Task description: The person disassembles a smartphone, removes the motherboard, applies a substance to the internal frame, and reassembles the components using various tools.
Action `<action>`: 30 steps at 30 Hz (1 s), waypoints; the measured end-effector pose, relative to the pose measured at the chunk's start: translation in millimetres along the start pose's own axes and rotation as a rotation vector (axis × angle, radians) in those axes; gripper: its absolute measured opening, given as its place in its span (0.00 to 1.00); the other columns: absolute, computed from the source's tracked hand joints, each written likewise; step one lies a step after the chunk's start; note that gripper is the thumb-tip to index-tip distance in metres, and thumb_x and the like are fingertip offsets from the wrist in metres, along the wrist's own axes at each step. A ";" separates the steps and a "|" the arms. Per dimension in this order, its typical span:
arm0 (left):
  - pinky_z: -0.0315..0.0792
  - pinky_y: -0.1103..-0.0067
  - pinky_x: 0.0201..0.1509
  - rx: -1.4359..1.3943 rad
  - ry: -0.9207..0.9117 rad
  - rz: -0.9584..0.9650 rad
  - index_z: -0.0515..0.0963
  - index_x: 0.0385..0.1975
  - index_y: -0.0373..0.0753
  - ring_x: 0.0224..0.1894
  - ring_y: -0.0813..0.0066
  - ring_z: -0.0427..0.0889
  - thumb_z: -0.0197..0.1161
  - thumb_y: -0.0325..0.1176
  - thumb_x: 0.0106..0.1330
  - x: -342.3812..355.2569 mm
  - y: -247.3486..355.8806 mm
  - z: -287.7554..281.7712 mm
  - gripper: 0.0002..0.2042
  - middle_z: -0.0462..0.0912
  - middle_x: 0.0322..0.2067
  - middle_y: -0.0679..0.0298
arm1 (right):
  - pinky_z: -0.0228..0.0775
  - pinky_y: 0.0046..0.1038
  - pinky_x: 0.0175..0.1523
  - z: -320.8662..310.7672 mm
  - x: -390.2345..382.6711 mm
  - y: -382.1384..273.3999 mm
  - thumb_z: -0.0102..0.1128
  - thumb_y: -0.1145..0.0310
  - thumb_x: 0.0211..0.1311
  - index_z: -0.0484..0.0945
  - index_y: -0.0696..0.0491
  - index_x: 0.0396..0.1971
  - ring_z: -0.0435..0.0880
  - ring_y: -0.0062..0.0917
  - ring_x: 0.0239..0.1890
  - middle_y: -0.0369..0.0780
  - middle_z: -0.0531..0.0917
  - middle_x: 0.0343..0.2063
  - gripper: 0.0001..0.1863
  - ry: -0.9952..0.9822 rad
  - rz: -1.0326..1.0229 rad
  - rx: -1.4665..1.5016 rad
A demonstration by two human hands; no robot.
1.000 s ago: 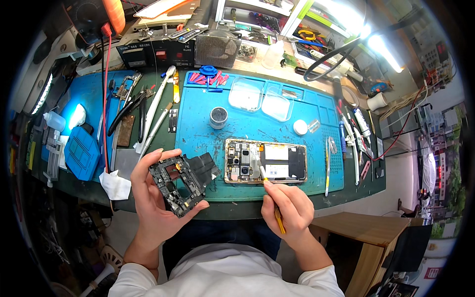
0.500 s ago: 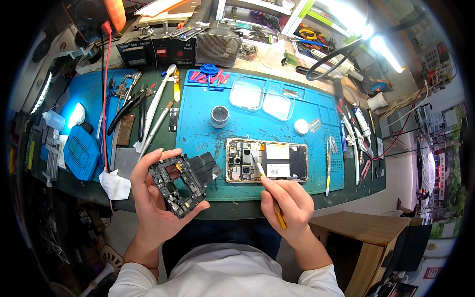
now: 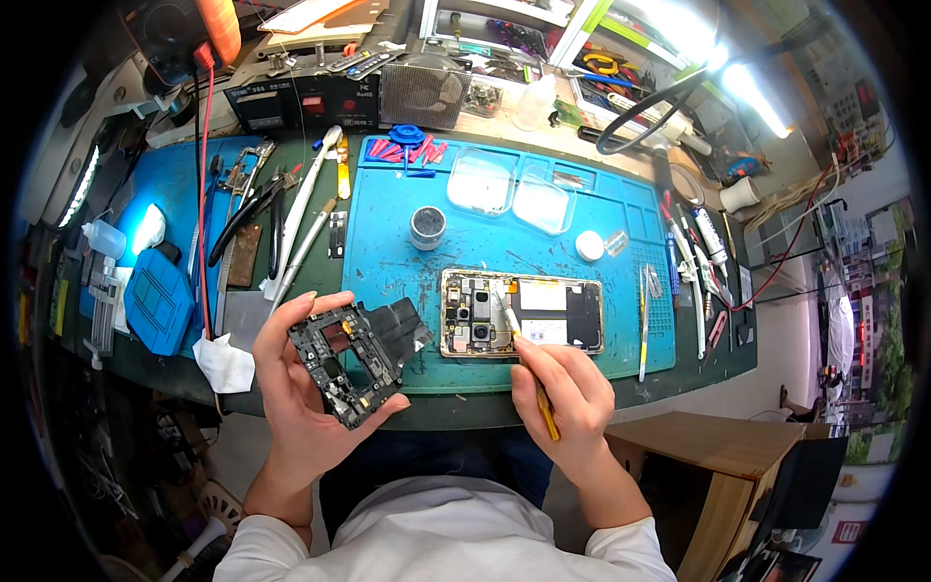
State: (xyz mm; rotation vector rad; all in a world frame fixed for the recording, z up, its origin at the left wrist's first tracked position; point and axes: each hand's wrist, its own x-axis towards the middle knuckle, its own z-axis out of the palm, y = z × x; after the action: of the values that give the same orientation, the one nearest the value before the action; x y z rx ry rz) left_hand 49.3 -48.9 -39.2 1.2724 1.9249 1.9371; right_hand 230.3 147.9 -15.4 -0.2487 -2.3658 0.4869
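Note:
In my left hand (image 3: 301, 383), fingers behind and thumb at the lower edge, is a black phone inner cover (image 3: 335, 364). It has cut-outs, metal contacts and a dark flexible sheet (image 3: 396, 328) that sticks out to the right. My right hand (image 3: 567, 393) pinches a slim brush (image 3: 549, 412) with a yellow handle and a pale tip. That tip is over the opened phone (image 3: 587, 288), beside its camera modules (image 3: 481, 332) and left of the battery. The phone lies flat on the blue mat with its inside facing up; whether the tip touches it I cannot tell.
On the blue repair mat (image 3: 388, 281) stand a small round pot (image 3: 428, 228), two clear trays (image 3: 482, 206) and a white round container (image 3: 589, 245). Pliers (image 3: 257, 209) and other hand tools lie left. Tweezers (image 3: 644, 330) and pens lie right. A wooden cabinet (image 3: 698, 441) stands lower right.
The brush has tilted and its tip has shifted slightly right and nearer to me over the phone. My left hand keeps the black cover in nearly the same place.

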 end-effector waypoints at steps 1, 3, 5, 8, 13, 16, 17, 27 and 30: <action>0.79 0.68 0.65 0.005 0.007 -0.008 0.55 0.74 0.37 0.67 0.59 0.75 0.89 0.43 0.48 -1.0 -1.1 0.0 0.56 0.70 0.63 0.50 | 0.78 0.27 0.34 -0.1 -1.1 0.2 0.73 0.80 0.57 0.86 0.61 0.48 0.85 0.30 0.29 0.42 0.86 0.34 0.17 0.007 -0.004 0.000; 0.79 0.68 0.65 -0.004 0.014 -0.012 0.55 0.74 0.37 0.67 0.59 0.75 0.89 0.43 0.48 -1.3 -1.2 0.5 0.56 0.71 0.63 0.50 | 0.77 0.27 0.33 -0.2 -2.6 0.4 0.72 0.81 0.56 0.86 0.61 0.47 0.84 0.29 0.28 0.41 0.86 0.32 0.17 0.023 -0.011 0.000; 0.79 0.69 0.65 -0.021 0.010 -0.012 0.55 0.73 0.37 0.66 0.61 0.76 0.89 0.40 0.49 -0.4 -0.3 1.3 0.56 0.70 0.63 0.49 | 0.76 0.26 0.32 -0.7 -3.7 0.4 0.72 0.81 0.54 0.87 0.60 0.46 0.83 0.28 0.26 0.40 0.86 0.31 0.17 0.041 -0.015 -0.004; 0.79 0.70 0.65 -0.033 0.001 -0.006 0.54 0.73 0.36 0.63 0.64 0.76 0.88 0.35 0.49 1.5 2.2 1.7 0.54 0.70 0.64 0.47 | 0.75 0.25 0.31 -1.6 -5.5 0.5 0.71 0.82 0.53 0.88 0.60 0.45 0.83 0.27 0.25 0.40 0.85 0.30 0.16 0.050 -0.028 -0.001; 0.79 0.71 0.64 -0.008 -0.004 0.000 0.54 0.73 0.36 0.62 0.65 0.76 0.88 0.34 0.49 1.2 1.9 1.4 0.55 0.70 0.64 0.47 | 0.75 0.26 0.31 -1.6 -9.3 2.0 0.71 0.82 0.53 0.88 0.60 0.45 0.82 0.26 0.25 0.40 0.86 0.31 0.17 0.075 -0.053 0.006; 0.79 0.71 0.64 0.003 -0.001 0.006 0.54 0.73 0.36 0.62 0.65 0.76 0.88 0.35 0.49 1.3 1.4 1.8 0.55 0.70 0.64 0.46 | 0.75 0.26 0.31 -0.5 -8.1 2.0 0.72 0.81 0.52 0.88 0.60 0.45 0.83 0.27 0.26 0.40 0.86 0.31 0.17 0.068 -0.044 0.011; 0.79 0.71 0.64 0.003 0.000 0.006 0.54 0.73 0.36 0.62 0.65 0.76 0.88 0.35 0.49 1.4 1.6 1.8 0.55 0.70 0.64 0.46 | 0.75 0.26 0.31 -0.1 -7.1 1.9 0.72 0.81 0.52 0.88 0.60 0.45 0.83 0.27 0.26 0.39 0.86 0.31 0.17 0.061 -0.037 0.013; 0.80 0.71 0.64 -0.014 0.005 0.002 0.54 0.73 0.36 0.62 0.65 0.77 0.88 0.35 0.49 1.3 1.2 2.5 0.55 0.70 0.64 0.47 | 0.74 0.27 0.31 -2.6 -10.6 1.8 0.74 0.79 0.56 0.86 0.60 0.49 0.83 0.27 0.27 0.40 0.86 0.33 0.19 0.034 -0.074 -0.023; 0.80 0.71 0.64 -0.001 0.000 0.011 0.54 0.73 0.36 0.61 0.65 0.77 0.88 0.35 0.49 1.9 2.5 2.5 0.54 0.70 0.64 0.47 | 0.74 0.27 0.31 1.4 -4.7 1.9 0.74 0.79 0.56 0.86 0.60 0.50 0.82 0.27 0.27 0.40 0.86 0.34 0.19 0.029 -0.048 -0.005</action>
State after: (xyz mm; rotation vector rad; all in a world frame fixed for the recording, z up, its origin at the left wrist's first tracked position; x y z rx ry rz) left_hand 50.8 -46.2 -36.5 1.2850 1.9207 1.9433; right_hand 232.9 147.8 -20.0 -0.1998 -2.3390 0.4518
